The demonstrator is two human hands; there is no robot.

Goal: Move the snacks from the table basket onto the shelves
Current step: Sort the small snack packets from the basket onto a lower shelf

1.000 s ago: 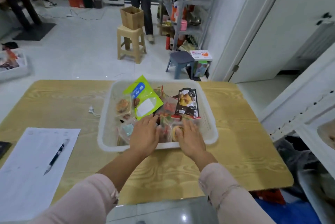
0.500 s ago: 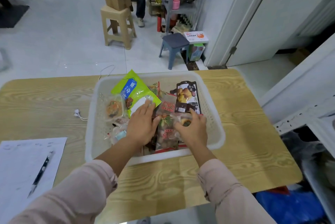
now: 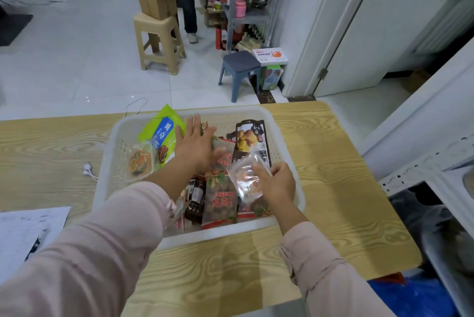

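Clear plastic snack packet is pinched in your right hand, your left hand (fingers straight, holding nothing) over the white plastic basket.

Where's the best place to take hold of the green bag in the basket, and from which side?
Pinch its top edge, coming from above. The green bag leans at the far-left wall of the basket, its top poking above the rim and free, while a small packet overlaps its lower end.
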